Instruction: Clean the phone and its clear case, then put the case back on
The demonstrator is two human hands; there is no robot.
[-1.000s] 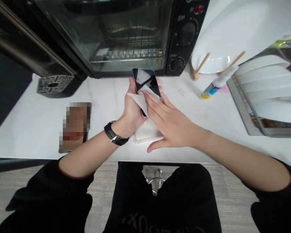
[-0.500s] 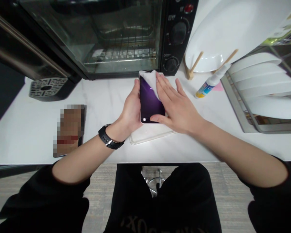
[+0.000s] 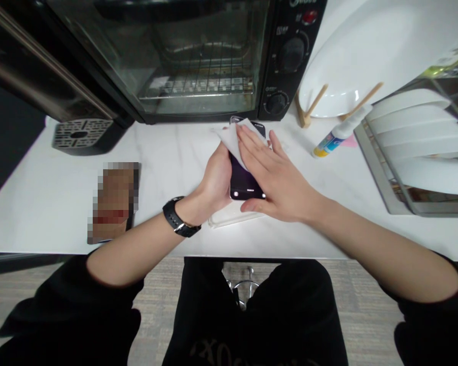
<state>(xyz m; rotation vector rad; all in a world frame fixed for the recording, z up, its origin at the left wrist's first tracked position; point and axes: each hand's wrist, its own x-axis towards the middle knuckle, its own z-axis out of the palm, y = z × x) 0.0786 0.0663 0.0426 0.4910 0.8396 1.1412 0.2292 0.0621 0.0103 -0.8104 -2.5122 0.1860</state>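
Observation:
My left hand [image 3: 216, 180] grips a smartphone [image 3: 243, 184] by its left edge, screen up, just above the white counter [image 3: 168, 168]. A black watch is on that wrist. My right hand [image 3: 273, 175] lies flat over the screen and presses a white wipe [image 3: 232, 138] against the phone's upper part. The screen's lower part shows dark purple. Under the phone a clear phone case [image 3: 229, 217] lies on the counter.
A black toaster oven [image 3: 198, 56] stands at the back with a drip tray grille [image 3: 78, 136] to its left. A small spray bottle [image 3: 338, 136] lies right of the hands, by a white plate on a wooden stand [image 3: 351, 61] and a dish rack [image 3: 416, 147]. A blurred flat object [image 3: 114, 201] lies at left.
The right hand with the wipe slid from the phone's lower half up to its top edge. The phone tilted flatter and its screen lit purple.

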